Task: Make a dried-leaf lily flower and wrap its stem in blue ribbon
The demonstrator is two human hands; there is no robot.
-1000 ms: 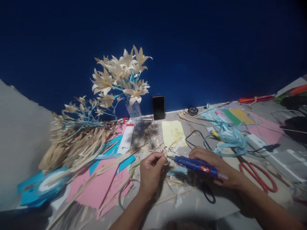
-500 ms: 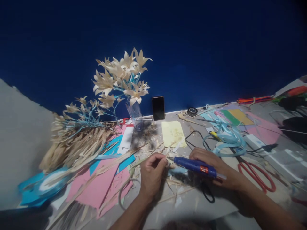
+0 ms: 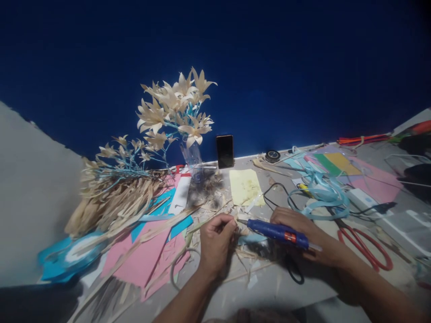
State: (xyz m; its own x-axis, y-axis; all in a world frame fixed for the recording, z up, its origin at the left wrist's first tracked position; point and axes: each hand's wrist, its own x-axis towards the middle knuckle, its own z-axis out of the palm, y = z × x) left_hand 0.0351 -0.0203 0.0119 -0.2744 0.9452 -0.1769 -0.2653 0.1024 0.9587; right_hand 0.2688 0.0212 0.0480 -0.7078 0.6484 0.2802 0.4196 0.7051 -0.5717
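My right hand (image 3: 296, 229) is wrapped round a blue glue gun (image 3: 271, 232) with a red label, a clear glue stick jutting from its back end. The gun's nozzle points left and meets the fingertips of my left hand (image 3: 217, 240). That hand is closed in a pinch; what lies between thumb and forefinger is a small pale bit, too small to name. Under both hands, dry husk scraps (image 3: 245, 269) litter the table. Behind them lies a stained yellow sheet of paper (image 3: 246, 187).
Pale husk flowers (image 3: 182, 101) stand in a clear vase (image 3: 193, 159) beside a phone (image 3: 225, 151). Husk strips (image 3: 111, 208) and pink paper (image 3: 141, 255) cover the left. Red-handled scissors (image 3: 367, 249), light-blue ribbon (image 3: 323, 197) and a power strip (image 3: 380, 217) lie right.
The whole view has shifted slightly, so things sit a little further right. Both hands and the glue gun keep nearly the same pose, nozzle still at the left fingertips.
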